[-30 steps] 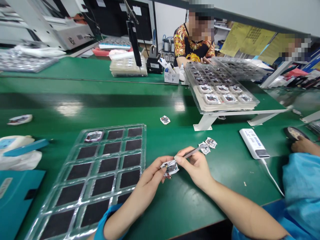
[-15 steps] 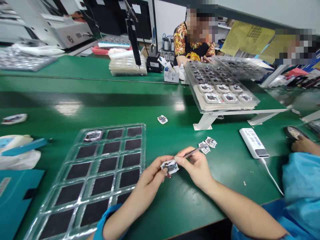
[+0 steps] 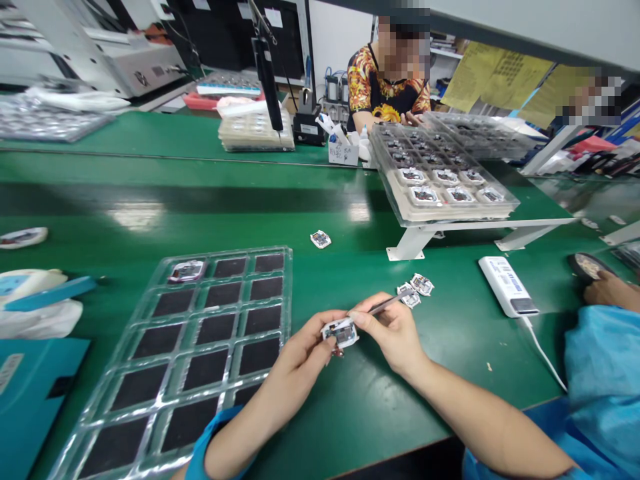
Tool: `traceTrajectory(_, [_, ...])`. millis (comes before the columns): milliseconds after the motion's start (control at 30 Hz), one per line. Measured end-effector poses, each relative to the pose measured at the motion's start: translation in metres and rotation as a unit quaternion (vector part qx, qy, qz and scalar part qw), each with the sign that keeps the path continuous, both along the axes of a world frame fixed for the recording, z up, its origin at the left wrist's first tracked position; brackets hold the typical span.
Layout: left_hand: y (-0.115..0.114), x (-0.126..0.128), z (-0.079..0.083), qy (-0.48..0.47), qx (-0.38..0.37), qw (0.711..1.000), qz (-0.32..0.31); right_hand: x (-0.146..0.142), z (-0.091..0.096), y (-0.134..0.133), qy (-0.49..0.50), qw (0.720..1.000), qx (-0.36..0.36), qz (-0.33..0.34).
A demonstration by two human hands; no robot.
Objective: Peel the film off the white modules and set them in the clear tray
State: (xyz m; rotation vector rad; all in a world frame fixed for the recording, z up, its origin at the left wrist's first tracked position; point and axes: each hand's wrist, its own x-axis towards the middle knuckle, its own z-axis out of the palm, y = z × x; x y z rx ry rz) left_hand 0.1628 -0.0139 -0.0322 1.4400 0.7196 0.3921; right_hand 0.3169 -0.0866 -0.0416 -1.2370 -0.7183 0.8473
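My left hand (image 3: 305, 353) grips a small white-framed circuit board assembly (image 3: 340, 331) between thumb and fingers, held just above the green bench. A reddish-brown flex tail hangs below it. Closed around grey metal tweezers (image 3: 393, 301), my right hand (image 3: 395, 337) meets the assembly's right edge with thumb and fingertips. The tweezers' back end sticks out to the upper right; their tips are hard to make out at the board. Two similar loose assemblies (image 3: 421, 285) lie just beyond my right hand. Left of my hands is a clear tray (image 3: 287, 293) with dark-padded pockets, one holding an assembly (image 3: 187, 271).
A raised stand (image 3: 545, 224) bears stacked trays of assemblies (image 3: 445, 175). To the right lie a white box-shaped device (image 3: 509, 287) with a cable and a neighbour's blue sleeve (image 3: 603, 367). Another person sits opposite. Single assemblies (image 3: 321, 239) lie on the green strip beyond.
The loose assemblies on the far green strip have shifted slightly left. In my left hand the assembly is tilted a little differently, showing more of its board. Both hands stay nearly in place.
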Motion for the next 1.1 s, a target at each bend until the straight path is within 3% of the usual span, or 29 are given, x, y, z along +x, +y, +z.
traceTrajectory(333, [0.0026,0.0015,0.0054,-0.002,0.006,1.0,-0.005,0.0009,-0.0014,-0.0011,-0.004,1.0,0.023,0.015])
traceTrajectory(1100, [0.0042,-0.0024,0.0016,-0.011,0.015,1.0,-0.006,-0.0042,-0.0012,-0.0044,-0.012,0.998,0.059,0.001])
